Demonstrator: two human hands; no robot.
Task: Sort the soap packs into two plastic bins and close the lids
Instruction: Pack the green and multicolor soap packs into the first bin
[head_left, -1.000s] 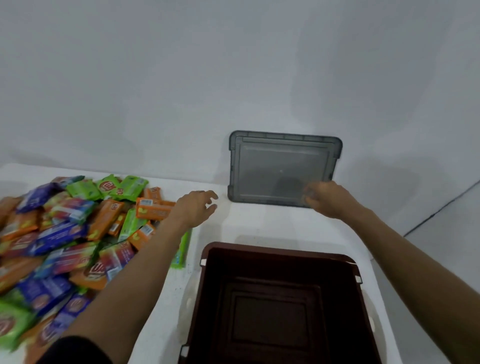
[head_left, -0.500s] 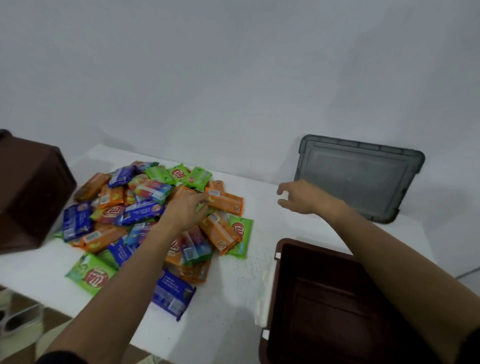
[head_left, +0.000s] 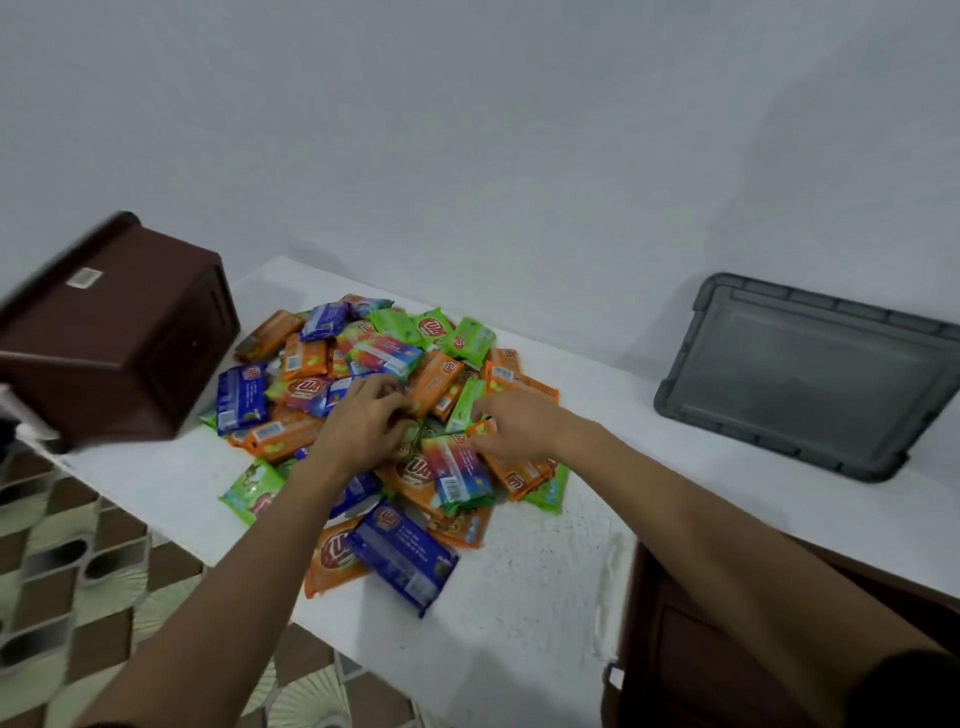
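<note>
Spillage is risked: the soap packs (head_left: 387, 358) are heaped on the counter (head_left: 519, 597) near its front edge, where the left hand (head_left: 363, 431) and right hand (head_left: 511, 426) are dug in, fingers curled, a firm hold being impossible to tell; loose packs could be swept onto the floor (head_left: 78, 571).

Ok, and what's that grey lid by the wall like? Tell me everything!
The grey lid is a dark rectangle, plastic by the look, with rounded corners, a raised ribbed rim and a flat smooth middle. It stands tilted, lower edge on the white table, back against the wall, to the right of the soap packs. It is on no bin. The left hand and right hand are in the packs, not touching it.
</note>
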